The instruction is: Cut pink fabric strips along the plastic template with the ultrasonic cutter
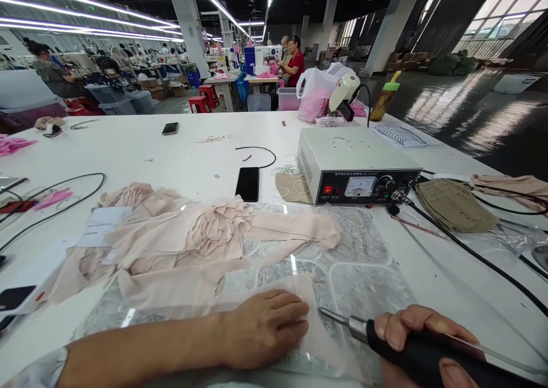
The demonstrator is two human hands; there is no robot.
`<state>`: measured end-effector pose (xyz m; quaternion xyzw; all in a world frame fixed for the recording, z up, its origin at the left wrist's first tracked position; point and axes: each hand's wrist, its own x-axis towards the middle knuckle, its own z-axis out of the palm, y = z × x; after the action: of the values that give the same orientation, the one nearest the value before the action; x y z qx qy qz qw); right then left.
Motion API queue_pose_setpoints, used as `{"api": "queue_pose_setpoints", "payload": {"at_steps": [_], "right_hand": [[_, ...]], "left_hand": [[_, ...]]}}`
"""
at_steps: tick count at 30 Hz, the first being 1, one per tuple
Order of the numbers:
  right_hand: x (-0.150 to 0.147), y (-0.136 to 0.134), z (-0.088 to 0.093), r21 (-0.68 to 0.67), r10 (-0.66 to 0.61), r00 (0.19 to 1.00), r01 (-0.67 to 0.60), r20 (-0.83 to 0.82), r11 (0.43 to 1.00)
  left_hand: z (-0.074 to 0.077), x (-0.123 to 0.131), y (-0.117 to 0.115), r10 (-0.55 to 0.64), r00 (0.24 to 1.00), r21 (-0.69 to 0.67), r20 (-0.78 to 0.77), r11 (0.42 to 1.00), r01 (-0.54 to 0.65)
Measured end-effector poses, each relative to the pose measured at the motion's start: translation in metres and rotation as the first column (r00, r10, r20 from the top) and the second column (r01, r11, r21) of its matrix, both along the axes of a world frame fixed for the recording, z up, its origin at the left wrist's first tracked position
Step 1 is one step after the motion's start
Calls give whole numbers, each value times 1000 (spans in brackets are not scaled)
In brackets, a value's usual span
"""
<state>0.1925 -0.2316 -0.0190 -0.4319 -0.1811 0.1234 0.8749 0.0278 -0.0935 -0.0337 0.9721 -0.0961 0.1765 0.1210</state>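
Observation:
My right hand [422, 331] is wrapped around the black handle of an ultrasonic cutter [372, 334]. The cutter's metal tip points left and sits at the right edge of a thin pale pink fabric piece [306, 291]. Pressing down on that fabric is my left hand [268, 328], palm down with its fingers lightly bent and nothing gripped. A clear patterned mat [363, 285] lies beneath the fabric. Just beyond my left hand, more strips of beige-pink fabric [214, 228] are heaped and folded over one another.
A control box [359, 165] with a dial stands behind the mat, its black cable [471, 251] curving right. A black phone [247, 184], brown card patterns [456, 205], scissors [209, 139] and a bottle [385, 98] are on the white table. Farther off, people work at sewing machines.

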Motion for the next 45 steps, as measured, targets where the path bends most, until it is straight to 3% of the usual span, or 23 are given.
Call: {"api": "queue_pose_setpoints", "payload": {"at_steps": [5,11,16,28,45], "right_hand": [[0,6,0,-32,6,1000,-6,-16,999],[-3,7,5,-43,-16,1000,16,-5,999],[0,9,4,-67,-32,999,32,4,997],[6,24,-10,-9,39,998,-38,53,999],[1,12,0,-32,-58,998,59,24,998]], "left_hand": [[0,-1,7,-29,999,-54,-35,998,27],[0,4,6,74,994,-69,-76,994,-79],[1,8,5,51,990,-12,-131,999,-53],[-1,10,9,10,997,7,-80,1000,-10],[17,15,16,-7,977,72,-213,997,23]]}}
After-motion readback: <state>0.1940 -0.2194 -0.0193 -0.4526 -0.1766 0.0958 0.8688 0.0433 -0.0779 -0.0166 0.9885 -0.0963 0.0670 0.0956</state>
